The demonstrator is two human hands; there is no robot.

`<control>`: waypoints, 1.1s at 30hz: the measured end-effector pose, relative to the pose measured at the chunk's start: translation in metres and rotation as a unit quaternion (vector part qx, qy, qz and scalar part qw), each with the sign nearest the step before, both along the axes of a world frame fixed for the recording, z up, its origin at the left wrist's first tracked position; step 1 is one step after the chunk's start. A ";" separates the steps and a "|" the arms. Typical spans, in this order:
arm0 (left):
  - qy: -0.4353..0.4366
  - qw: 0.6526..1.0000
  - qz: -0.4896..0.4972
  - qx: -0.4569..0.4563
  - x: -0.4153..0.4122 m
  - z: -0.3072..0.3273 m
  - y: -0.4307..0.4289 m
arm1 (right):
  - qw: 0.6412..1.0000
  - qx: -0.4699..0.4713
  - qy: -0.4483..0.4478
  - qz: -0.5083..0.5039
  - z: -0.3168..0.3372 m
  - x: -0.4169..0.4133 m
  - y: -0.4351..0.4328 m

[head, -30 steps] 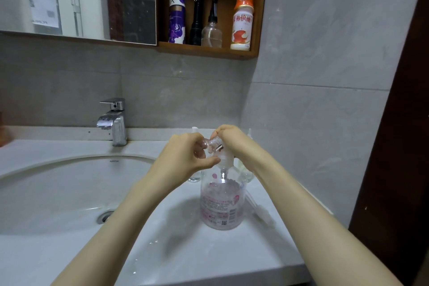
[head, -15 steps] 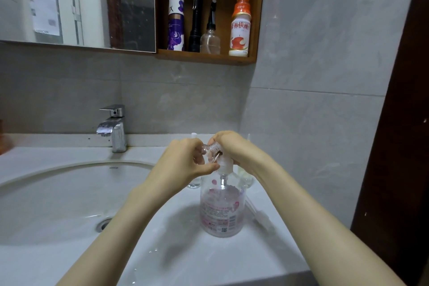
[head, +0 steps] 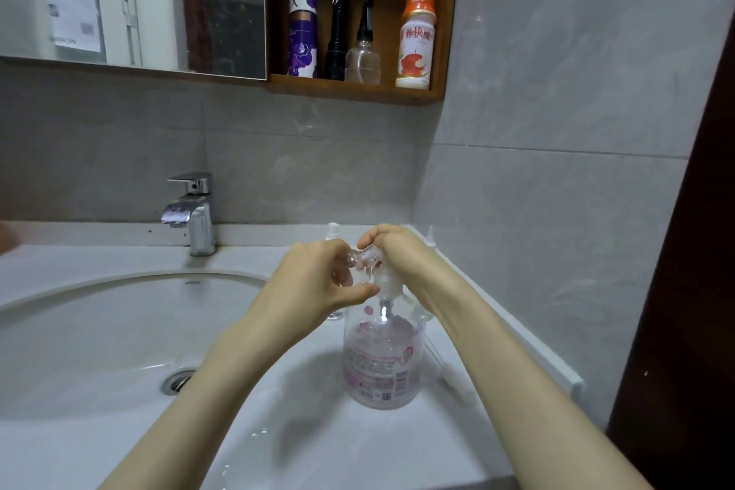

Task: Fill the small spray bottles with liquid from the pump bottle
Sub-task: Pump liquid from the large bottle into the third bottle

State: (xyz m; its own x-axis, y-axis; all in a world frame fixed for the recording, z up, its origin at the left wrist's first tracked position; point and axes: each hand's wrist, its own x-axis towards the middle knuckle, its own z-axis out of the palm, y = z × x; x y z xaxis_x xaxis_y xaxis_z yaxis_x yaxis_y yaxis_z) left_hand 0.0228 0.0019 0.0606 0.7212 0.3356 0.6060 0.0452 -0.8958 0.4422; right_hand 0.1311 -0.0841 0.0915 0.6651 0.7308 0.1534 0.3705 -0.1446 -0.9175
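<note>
The pump bottle (head: 382, 362) stood on the surface (head: 358, 450), near its right edge beside the sink (head: 99, 330). The left hand (head: 318, 282) pinched a small spray bottle (head: 364, 261), tilted against the spout. The right hand (head: 397, 251) curled over the pump bottle's top. To me, filling seemed underway; the next press would need the small mouth held square under the spout.

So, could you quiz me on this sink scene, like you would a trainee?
1. True or false: the pump bottle lies on its side.
2. How many items stand on the wooden shelf? A two, B four, C six.
3. Which hand pinches the small spray bottle?
Key: 1 false, it stands upright on the counter; 2 B; 3 the left hand.
</note>
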 end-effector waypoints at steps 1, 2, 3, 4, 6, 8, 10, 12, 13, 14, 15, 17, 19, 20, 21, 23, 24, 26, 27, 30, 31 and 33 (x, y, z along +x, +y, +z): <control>0.001 1.000 0.000 -0.003 0.000 0.001 -0.001 | 1.000 -0.005 -0.005 0.004 0.002 0.000 -0.001; 0.000 1.000 -0.001 -0.008 -0.001 0.001 -0.002 | 1.000 -0.018 -0.016 0.009 0.003 0.000 -0.003; 0.000 1.000 0.002 -0.009 -0.002 0.002 -0.002 | 0.999 -0.033 -0.025 0.012 0.005 -0.002 -0.004; 0.002 1.000 0.004 -0.007 -0.003 0.004 -0.002 | 0.999 -0.040 -0.027 0.008 0.007 -0.003 -0.005; 0.005 1.000 0.007 -0.001 -0.003 0.005 -0.002 | 1.000 -0.024 0.000 -0.006 0.005 -0.003 -0.004; 0.005 1.000 0.005 -0.004 -0.003 0.005 -0.003 | 0.999 0.013 0.040 -0.020 0.003 -0.003 -0.002; 0.004 1.000 0.006 -0.007 -0.003 0.005 -0.004 | 0.997 0.027 0.057 -0.039 0.002 -0.002 0.000; 0.004 1.000 0.006 -0.007 -0.003 0.006 -0.004 | 0.996 0.041 0.070 -0.047 0.000 -0.003 0.001; 0.003 1.000 0.007 -0.006 -0.003 0.007 -0.004 | 0.995 0.051 0.074 -0.048 -0.001 -0.002 0.002; 0.002 1.000 0.007 -0.004 -0.003 0.007 -0.004 | 0.994 0.060 0.077 -0.050 -0.002 -0.001 0.003; 0.002 1.000 0.008 -0.004 -0.003 0.007 -0.004 | 0.994 0.066 0.079 -0.049 -0.003 -0.001 0.004; 0.000 1.000 0.008 -0.004 -0.003 0.007 -0.004 | 0.993 0.072 0.081 -0.047 -0.002 -0.001 0.004; 0.001 1.000 0.009 -0.005 -0.003 0.007 -0.004 | 0.993 0.074 0.084 -0.044 -0.002 -0.002 0.004; 0.001 1.000 0.009 -0.005 -0.003 0.006 -0.004 | 0.993 0.072 0.085 -0.042 -0.002 -0.002 0.004; -0.001 1.000 0.009 -0.005 -0.003 0.005 -0.004 | 0.993 0.071 0.084 -0.039 -0.003 -0.002 0.004; -0.009 1.000 0.009 -0.007 -0.002 0.005 -0.004 | 0.994 0.071 0.080 -0.035 -0.003 -0.001 0.004; -0.012 1.000 0.009 -0.008 -0.002 0.004 -0.004 | 0.994 0.072 0.076 -0.033 -0.004 0.000 0.005; -0.008 1.000 0.010 0.001 -0.002 0.004 -0.003 | 0.996 0.064 0.048 -0.032 -0.006 0.002 0.005; -0.002 1.000 0.011 0.008 -0.001 0.003 -0.002 | 0.998 0.054 0.030 -0.032 -0.006 0.003 0.005; 0.008 1.000 0.009 -0.001 -0.001 -0.001 -0.001 | 0.999 0.031 0.006 -0.042 -0.010 0.003 0.004; 0.007 1.000 0.010 -0.005 -0.001 -0.001 -0.002 | 0.998 0.029 0.003 -0.048 -0.009 0.002 0.003; 0.005 1.000 0.013 -0.009 0.000 0.000 -0.003 | 0.998 0.028 0.013 -0.054 -0.006 0.001 0.003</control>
